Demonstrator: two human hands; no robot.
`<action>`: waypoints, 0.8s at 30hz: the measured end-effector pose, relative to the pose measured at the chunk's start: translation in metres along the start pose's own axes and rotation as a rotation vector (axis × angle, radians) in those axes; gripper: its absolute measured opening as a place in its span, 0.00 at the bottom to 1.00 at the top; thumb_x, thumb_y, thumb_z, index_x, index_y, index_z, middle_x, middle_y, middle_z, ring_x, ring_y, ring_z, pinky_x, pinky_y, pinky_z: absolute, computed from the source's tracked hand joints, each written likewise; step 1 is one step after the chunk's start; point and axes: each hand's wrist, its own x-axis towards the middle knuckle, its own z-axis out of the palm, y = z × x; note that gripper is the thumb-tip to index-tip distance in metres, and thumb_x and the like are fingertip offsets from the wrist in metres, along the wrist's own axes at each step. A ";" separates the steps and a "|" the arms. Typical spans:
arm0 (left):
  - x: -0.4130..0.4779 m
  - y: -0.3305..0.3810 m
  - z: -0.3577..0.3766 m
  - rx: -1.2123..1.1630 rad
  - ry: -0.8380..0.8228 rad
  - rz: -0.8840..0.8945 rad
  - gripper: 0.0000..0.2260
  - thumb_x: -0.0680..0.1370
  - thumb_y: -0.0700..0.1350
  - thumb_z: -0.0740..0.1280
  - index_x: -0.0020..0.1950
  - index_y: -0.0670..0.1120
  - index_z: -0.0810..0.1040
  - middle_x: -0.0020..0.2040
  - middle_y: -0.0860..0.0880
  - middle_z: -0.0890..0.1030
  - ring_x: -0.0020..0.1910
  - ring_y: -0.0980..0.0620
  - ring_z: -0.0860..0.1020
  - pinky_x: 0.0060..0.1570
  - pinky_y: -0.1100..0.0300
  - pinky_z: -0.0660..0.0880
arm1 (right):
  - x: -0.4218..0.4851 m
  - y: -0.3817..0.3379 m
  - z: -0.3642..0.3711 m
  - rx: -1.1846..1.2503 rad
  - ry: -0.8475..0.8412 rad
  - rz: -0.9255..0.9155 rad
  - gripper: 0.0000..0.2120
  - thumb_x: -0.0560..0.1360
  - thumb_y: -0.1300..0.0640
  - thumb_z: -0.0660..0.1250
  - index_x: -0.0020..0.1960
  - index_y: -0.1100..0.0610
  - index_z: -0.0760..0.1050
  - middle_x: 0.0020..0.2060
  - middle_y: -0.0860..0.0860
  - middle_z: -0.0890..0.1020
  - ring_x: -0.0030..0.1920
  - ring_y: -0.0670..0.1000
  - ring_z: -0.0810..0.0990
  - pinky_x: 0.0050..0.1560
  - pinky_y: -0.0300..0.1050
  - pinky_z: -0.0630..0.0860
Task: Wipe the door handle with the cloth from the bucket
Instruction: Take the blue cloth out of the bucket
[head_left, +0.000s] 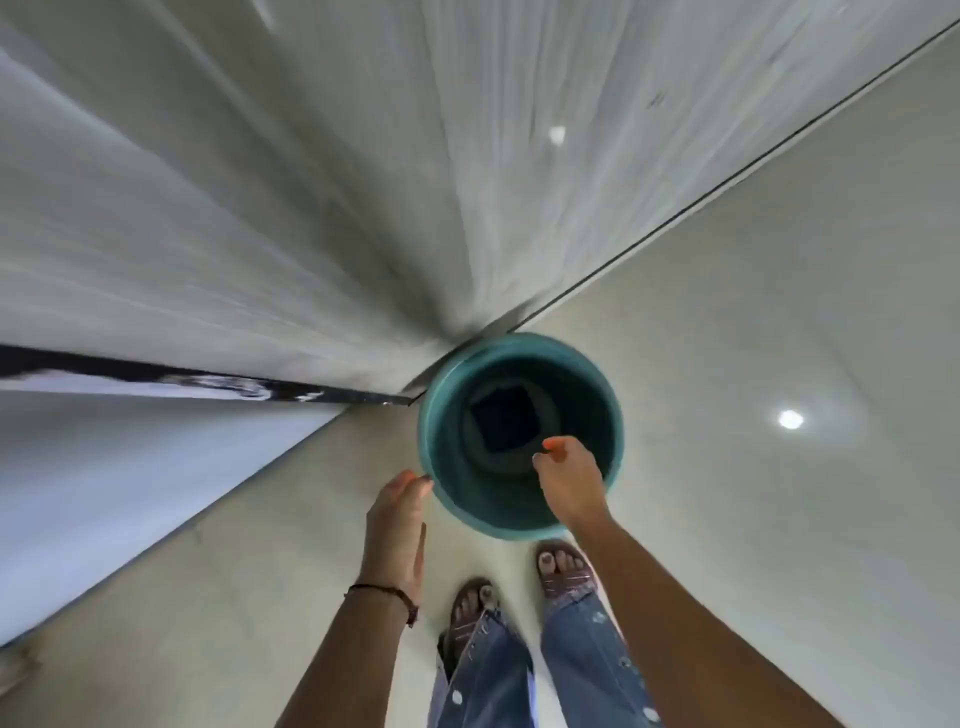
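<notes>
Teal bucket (613, 415) on floor (727, 364) by the door (311, 182), dark cloth (506, 421) at its bottom. Right hand (569, 480) over the opening, fingers loosely curled, empty. Left hand (397, 525) open beside the rim.

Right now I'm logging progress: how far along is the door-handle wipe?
Barely begun. The dark cloth lies at the bottom of the teal bucket. The right hand reaches into it, empty; the left hand is at the rim. Grabbing the cloth and wiping remain; no handle is in view.
</notes>
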 end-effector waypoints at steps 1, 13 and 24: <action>0.022 -0.007 0.006 0.016 0.008 0.076 0.05 0.77 0.41 0.66 0.52 0.48 0.77 0.50 0.49 0.76 0.51 0.52 0.73 0.54 0.56 0.66 | 0.027 0.008 0.015 -0.010 -0.005 -0.007 0.15 0.76 0.61 0.62 0.63 0.60 0.72 0.54 0.57 0.80 0.55 0.59 0.77 0.52 0.43 0.69; 0.168 -0.058 0.028 0.047 -0.025 0.293 0.14 0.67 0.49 0.68 0.48 0.41 0.80 0.41 0.40 0.78 0.40 0.44 0.74 0.44 0.48 0.73 | 0.237 0.062 0.133 -0.068 0.188 0.180 0.36 0.75 0.59 0.67 0.75 0.65 0.51 0.74 0.64 0.58 0.74 0.62 0.60 0.74 0.51 0.60; 0.116 -0.053 0.020 -0.044 -0.030 0.223 0.31 0.74 0.63 0.65 0.73 0.50 0.67 0.69 0.55 0.73 0.64 0.59 0.73 0.67 0.58 0.67 | 0.136 0.029 0.087 0.289 0.121 -0.031 0.06 0.70 0.57 0.69 0.45 0.58 0.79 0.39 0.55 0.81 0.44 0.55 0.80 0.47 0.49 0.77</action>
